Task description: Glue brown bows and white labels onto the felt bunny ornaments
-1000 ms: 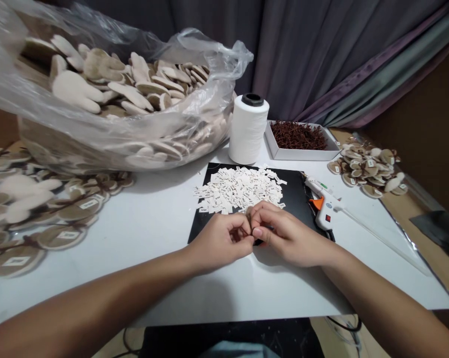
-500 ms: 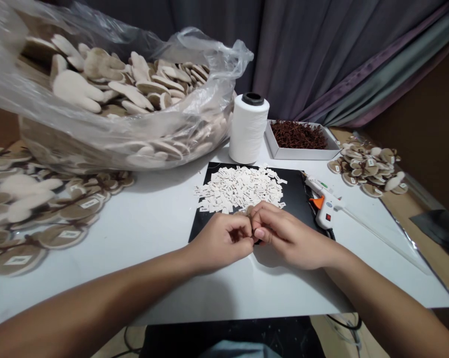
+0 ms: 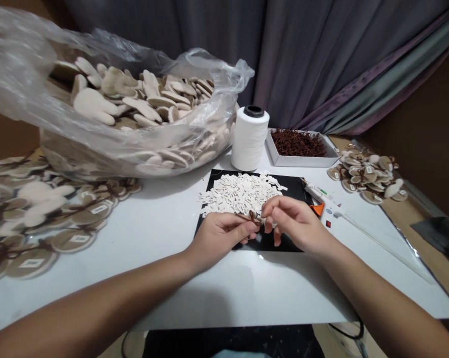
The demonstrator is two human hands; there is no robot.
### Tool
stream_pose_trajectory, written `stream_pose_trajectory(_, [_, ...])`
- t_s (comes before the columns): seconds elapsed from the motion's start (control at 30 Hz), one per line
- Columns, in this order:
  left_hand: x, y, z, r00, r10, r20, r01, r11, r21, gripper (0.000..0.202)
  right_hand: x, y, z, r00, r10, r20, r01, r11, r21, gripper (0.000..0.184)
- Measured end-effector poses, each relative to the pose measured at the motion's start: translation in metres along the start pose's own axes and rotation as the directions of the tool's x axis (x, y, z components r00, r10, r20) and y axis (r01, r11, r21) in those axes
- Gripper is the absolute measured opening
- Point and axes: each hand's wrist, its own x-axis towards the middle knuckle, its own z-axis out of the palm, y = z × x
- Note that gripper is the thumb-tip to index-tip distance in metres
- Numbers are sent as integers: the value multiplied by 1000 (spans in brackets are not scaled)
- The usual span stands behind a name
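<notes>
Bowed piece: centre of the frame, a small flat piece [image 3: 257, 221] seen nearly edge-on, with a dark brown bow [image 3: 251, 215] at its top; the fingers hide much of it.
Left hand: just left of centre, thumb and fingers [image 3: 224, 236] pinched together on the piece.
Right hand: just right of centre, fingers [image 3: 293, 221] curled and apart from one another, right beside the piece; whether a fingertip touches it, I cannot tell.
Paper labels: a loose heap of small white printed slips [image 3: 239, 194] behind the hands, mostly on a black mat [image 3: 297, 186].
Glue gun: right of the mat, white with an orange trigger [image 3: 316, 209], partly behind the right hand; a long translucent stick [image 3: 384, 246] runs from it toward the lower right.
Thread: a white cone [image 3: 249, 141] upright in the upper middle.
Box: just right of the cone, a white tray [image 3: 306, 161] full of dark brown bows [image 3: 297, 141].
Finished-looking pile: right of the frame, bowed and labelled pieces [image 3: 368, 171].
Bag: upper left, clear plastic [image 3: 134, 144] full of cream and brown plush shapes [image 3: 93, 104].
Left-edge pile: brown bowed pieces with white labels [image 3: 34, 258] on the white table [image 3: 284, 293].
Backdrop: grey-purple curtain [image 3: 217, 30] across the top.
</notes>
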Motion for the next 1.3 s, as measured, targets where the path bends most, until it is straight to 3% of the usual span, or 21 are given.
stream_pose_trajectory(0.13, [-1, -1, -1, 997, 64, -32, -61, 995, 73, 26, -2, 0, 7, 998, -62, 0, 61, 994, -90, 18])
stream_pose_trajectory(0.27, [-3, 1, -4, 997, 66, 31, -70, 990, 120, 31, -3, 0, 10, 992, -124, 27, 126, 970, -207, 13])
stream_pose_trajectory(0.37, [0, 10, -12, 989, 98, 112, -130, 937, 326, 40, 0, -1, 5, 991, -132, 15, 133, 969, -207, 15])
stream_pose_trajectory(0.43, [4, 18, -19, 980, 143, 140, -199, 770, 606, 45, 3, -1, -3, 994, -105, -15, 102, 987, -123, 14])
stream_pose_trajectory(0.53, [7, 25, -23, 979, 154, 131, -185, 413, 892, 57, 9, -2, -18, 998, -46, -35, 48, 997, 57, 14])
stream_pose_trajectory(0.6, [7, 24, -21, 986, 108, 126, -153, 303, 941, 56, 13, -1, -26, 1000, 13, 3, -13, 988, 156, 15])
stream_pose_trajectory(0.67, [6, 20, -18, 988, 71, 135, -150, 274, 950, 49, 16, 1, -30, 994, 93, 52, -102, 974, 204, 14])
stream_pose_trajectory(0.83, [5, 13, -12, 987, 66, 146, -160, 375, 913, 27, 17, 7, -26, 978, 200, 53, -205, 969, 135, 12])
stream_pose_trajectory(0.97, [7, 12, -12, 996, 56, 68, -88, 524, 847, 32, 18, 8, -24, 972, 233, -7, -231, 968, 100, 17])
stream_pose_trajectory(1.07, [9, 10, -13, 998, 56, 13, -47, 660, 750, 35, 19, 7, -23, 978, 194, -77, -182, 973, 143, 20])
stream_pose_trajectory(1.2, [11, 5, -12, 997, -65, 35, 49, 939, 341, 38, 20, 8, -23, 984, 48, -171, 0, 962, 274, 19])
stream_pose_trajectory(1.3, [11, 4, -11, 999, -31, 27, 29, 998, 60, 41, 21, 9, -24, 979, -69, -191, 127, 942, 310, 18])
